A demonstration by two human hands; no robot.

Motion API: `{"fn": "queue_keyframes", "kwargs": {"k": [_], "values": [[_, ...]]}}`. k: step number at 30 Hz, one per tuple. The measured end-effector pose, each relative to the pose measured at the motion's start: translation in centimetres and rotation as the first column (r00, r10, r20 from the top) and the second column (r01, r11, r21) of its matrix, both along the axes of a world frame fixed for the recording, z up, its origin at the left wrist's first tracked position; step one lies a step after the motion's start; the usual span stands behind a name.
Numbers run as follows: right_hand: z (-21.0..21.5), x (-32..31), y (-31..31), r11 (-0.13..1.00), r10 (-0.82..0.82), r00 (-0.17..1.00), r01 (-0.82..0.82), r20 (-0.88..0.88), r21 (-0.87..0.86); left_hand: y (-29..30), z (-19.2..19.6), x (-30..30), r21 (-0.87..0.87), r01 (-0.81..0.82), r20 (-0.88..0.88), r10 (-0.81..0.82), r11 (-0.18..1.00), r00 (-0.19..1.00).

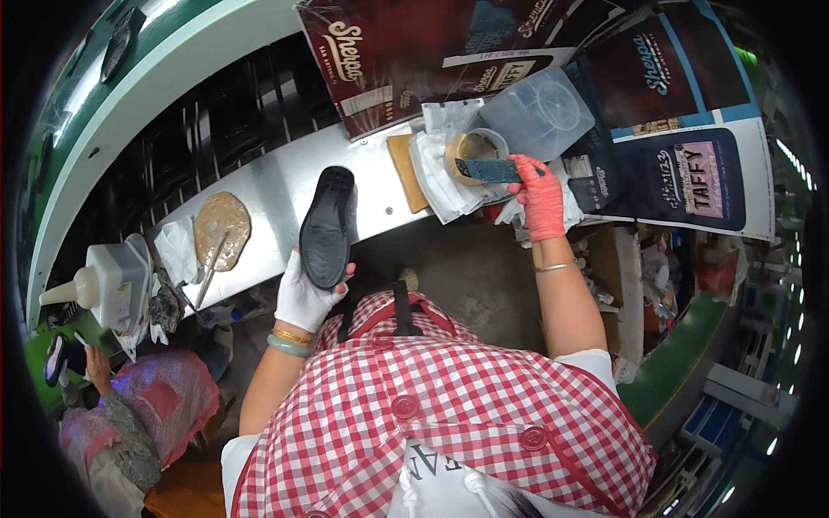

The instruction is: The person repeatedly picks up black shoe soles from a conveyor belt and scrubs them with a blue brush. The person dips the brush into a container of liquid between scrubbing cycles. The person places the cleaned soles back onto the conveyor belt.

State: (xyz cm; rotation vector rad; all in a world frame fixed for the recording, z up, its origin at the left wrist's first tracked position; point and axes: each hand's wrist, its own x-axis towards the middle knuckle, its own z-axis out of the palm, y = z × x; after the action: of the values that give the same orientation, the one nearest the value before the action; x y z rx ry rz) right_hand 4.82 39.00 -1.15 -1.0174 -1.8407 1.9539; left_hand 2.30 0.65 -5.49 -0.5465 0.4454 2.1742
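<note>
My left hand (302,298), in a white glove with bare fingertips showing, grips a black shoe sole (330,216) by its near end. The sole stands out over the metal bench edge, its ridged, hollow face toward me. My right hand (540,203), in a coral-red glove, is closed on a flat dark teal strip (486,171). That strip lies across the mouth of a round tub (477,142) with brownish stuff inside. Whether the strip's underside touches the contents is hidden. White cloths (440,177) lie beneath and beside the tub.
Behind the metal bench (281,186) runs a dark slatted conveyor (220,129). A translucent plastic container (540,112) leans by printed cardboard (673,181). A brown disc (222,231) with a thin stick and a white nozzle bottle (108,285) are leftward. Another person (142,410) sits lower left.
</note>
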Motion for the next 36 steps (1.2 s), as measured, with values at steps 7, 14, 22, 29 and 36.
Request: {"fn": "queue_keyframes", "kwargs": {"k": [7, 14, 22, 29, 36], "values": [[8.9, 0.3, -12.2, 0.906, 0.302, 0.939, -0.337, -0.167, -0.257, 2.2, 4.2, -0.1, 0.175, -0.029, -0.125, 0.052, 0.984, 0.991], [10.1, 0.1, -16.6, 0.861, 0.357, 0.897, -0.424, -0.261, -0.280, 3.5, 7.2, 0.3, 0.186, -0.019, -0.272, 0.070, 0.982, 0.960], [10.5, 0.3, -17.4, 0.877, 0.333, 0.894, -0.410, -0.300, -0.250, 3.9, 9.0, 1.2, 0.095, -0.040, -0.338, 0.070, 0.995, 0.939], [11.3, -0.7, -16.7, 0.943, 0.242, 0.897, -0.307, -0.371, -0.127, 3.4, 8.9, 1.8, 0.084, 0.015, -0.372, 0.018, 0.996, 0.928], [12.8, -1.8, -15.4, 0.948, 0.220, 0.892, -0.292, -0.395, -0.129, 3.1, 9.9, 2.2, -0.065, 0.047, -0.406, -0.069, 0.997, 0.911]]}}
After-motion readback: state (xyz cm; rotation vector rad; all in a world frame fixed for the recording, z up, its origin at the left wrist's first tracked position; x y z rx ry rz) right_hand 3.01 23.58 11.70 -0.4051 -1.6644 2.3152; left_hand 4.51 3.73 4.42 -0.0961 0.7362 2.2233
